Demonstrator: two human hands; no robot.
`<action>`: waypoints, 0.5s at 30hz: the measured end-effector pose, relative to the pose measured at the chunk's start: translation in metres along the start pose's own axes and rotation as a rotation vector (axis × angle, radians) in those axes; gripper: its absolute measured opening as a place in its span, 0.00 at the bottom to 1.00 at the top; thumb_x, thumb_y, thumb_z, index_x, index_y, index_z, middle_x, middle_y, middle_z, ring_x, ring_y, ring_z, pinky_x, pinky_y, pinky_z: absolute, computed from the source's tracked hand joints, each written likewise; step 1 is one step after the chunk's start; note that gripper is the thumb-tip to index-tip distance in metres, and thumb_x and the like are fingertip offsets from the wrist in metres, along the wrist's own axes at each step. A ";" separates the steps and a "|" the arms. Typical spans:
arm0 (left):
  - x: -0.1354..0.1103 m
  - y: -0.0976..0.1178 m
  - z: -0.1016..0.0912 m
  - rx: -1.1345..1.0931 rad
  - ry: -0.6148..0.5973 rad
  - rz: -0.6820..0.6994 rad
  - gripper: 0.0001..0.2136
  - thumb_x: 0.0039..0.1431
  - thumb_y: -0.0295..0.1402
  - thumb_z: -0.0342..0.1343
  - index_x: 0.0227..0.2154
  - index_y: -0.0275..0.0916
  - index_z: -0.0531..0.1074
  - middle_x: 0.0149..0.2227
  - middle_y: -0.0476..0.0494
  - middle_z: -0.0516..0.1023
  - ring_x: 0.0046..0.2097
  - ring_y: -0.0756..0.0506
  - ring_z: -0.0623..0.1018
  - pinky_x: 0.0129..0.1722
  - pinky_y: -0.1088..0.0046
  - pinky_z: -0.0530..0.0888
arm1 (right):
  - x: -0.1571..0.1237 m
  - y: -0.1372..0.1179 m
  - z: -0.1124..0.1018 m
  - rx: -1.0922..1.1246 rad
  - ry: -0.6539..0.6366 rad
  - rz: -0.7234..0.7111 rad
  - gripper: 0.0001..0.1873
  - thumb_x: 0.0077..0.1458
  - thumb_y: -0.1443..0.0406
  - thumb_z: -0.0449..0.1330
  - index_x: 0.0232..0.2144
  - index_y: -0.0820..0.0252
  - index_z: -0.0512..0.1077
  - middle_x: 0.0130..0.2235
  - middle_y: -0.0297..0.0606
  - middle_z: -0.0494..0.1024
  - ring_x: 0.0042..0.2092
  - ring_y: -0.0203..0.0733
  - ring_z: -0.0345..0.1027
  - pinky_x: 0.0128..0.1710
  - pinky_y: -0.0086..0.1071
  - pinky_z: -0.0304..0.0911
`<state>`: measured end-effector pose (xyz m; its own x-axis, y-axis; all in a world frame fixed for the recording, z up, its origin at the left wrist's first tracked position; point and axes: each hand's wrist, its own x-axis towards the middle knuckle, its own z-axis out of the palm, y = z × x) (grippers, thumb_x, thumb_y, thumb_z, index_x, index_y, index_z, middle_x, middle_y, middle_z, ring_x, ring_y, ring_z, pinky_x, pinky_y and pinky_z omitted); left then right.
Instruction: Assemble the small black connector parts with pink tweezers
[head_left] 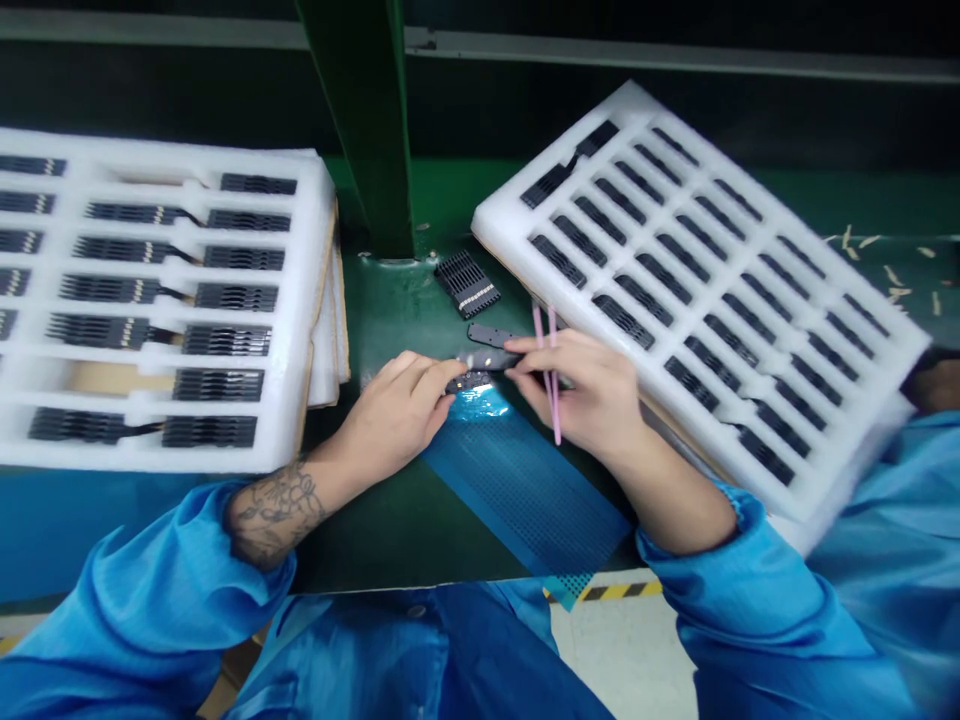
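Note:
My left hand [397,400] pinches the left end of a slim dark strip-shaped part [484,360]. At its other end are the thumb and fingertips of my right hand [592,385], which also keeps pink tweezers [553,385] tucked between its fingers. Just behind the strip lies a flat black piece [487,335] with small holes. Below it, a shiny small part near my left fingertips is partly hidden. A blue perforated sheet [525,490] spreads over the green table under and in front of my hands. Farther back rests a stack of black ribbed pieces [466,283].
White foam trays with black parts stand on the left [311,300] and, tilted, on the right [487,215]. A green post [367,130] rises behind the work spot. Small pale scraps [892,275] lie far right. Another person's blue sleeve [892,530] is at the right edge.

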<state>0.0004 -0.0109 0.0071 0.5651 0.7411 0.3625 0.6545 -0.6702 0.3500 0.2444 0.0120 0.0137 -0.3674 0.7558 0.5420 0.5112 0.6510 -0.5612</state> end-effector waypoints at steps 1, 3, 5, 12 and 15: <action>0.000 0.000 0.000 0.001 0.004 -0.001 0.13 0.65 0.25 0.56 0.51 0.33 0.67 0.43 0.40 0.77 0.43 0.42 0.75 0.43 0.65 0.77 | 0.000 0.002 -0.002 -0.045 0.039 0.024 0.06 0.57 0.71 0.66 0.35 0.54 0.75 0.41 0.39 0.85 0.44 0.46 0.81 0.43 0.39 0.75; 0.000 0.000 0.000 -0.010 0.001 -0.002 0.12 0.65 0.25 0.56 0.50 0.33 0.67 0.44 0.40 0.78 0.43 0.43 0.75 0.44 0.65 0.77 | -0.001 0.006 -0.003 -0.143 0.050 0.059 0.05 0.58 0.71 0.65 0.36 0.55 0.75 0.40 0.40 0.85 0.45 0.48 0.81 0.43 0.39 0.76; 0.001 -0.001 0.000 -0.020 0.004 -0.002 0.10 0.65 0.25 0.56 0.48 0.33 0.69 0.44 0.40 0.79 0.44 0.43 0.76 0.45 0.65 0.77 | -0.001 0.009 -0.002 -0.213 -0.014 0.067 0.04 0.60 0.70 0.63 0.37 0.57 0.75 0.43 0.43 0.84 0.46 0.49 0.81 0.44 0.41 0.77; 0.002 -0.005 -0.005 0.110 0.032 -0.115 0.09 0.68 0.26 0.51 0.42 0.35 0.77 0.54 0.36 0.77 0.51 0.39 0.75 0.51 0.56 0.76 | -0.007 0.001 -0.001 0.076 -0.064 -0.023 0.18 0.66 0.67 0.58 0.56 0.52 0.73 0.51 0.42 0.82 0.46 0.46 0.79 0.46 0.41 0.74; -0.002 -0.006 -0.010 0.063 -0.074 -0.139 0.10 0.67 0.35 0.55 0.44 0.37 0.78 0.60 0.36 0.73 0.56 0.35 0.73 0.53 0.52 0.74 | -0.012 -0.007 0.001 0.484 -0.133 0.141 0.24 0.70 0.53 0.51 0.64 0.49 0.67 0.44 0.40 0.82 0.38 0.41 0.76 0.36 0.37 0.74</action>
<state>-0.0091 -0.0089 0.0128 0.5008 0.8290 0.2491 0.7576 -0.5590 0.3369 0.2445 -0.0017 0.0097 -0.4327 0.8204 0.3739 0.1566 0.4768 -0.8649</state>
